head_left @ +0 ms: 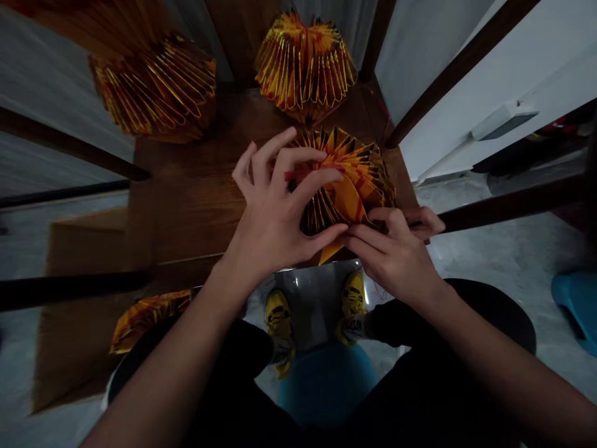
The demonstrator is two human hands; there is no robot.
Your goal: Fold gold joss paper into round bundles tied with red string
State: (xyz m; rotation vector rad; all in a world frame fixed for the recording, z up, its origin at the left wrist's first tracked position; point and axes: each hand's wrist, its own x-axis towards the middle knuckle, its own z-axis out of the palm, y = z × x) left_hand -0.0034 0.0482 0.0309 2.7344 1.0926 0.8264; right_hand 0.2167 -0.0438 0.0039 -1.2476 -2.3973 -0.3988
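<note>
A pleated orange-and-gold paper ornament (368, 168) sits at the front of the brown wooden surface, its folds fanned out. My left hand (275, 205) curves round its left side, with fingers over the top and the thumb low near the front edge. Close to that thumb, my right hand (392, 249) pinches the front folds. An orange paper flap (349, 198) stands up between the hands, and a pointed paper corner hangs below the left thumb. A red strip (295, 177) runs under the left fingers. My palms hide part of the ornament.
Two more pleated paper pieces stand behind, one at the back middle (305, 65) and one at the left (156, 90). Dark wooden bars (457, 68) rise round the wooden surface (196, 193). Cardboard (79, 311), another folded paper piece (147, 317) and a blue stool (326, 386) are lower down.
</note>
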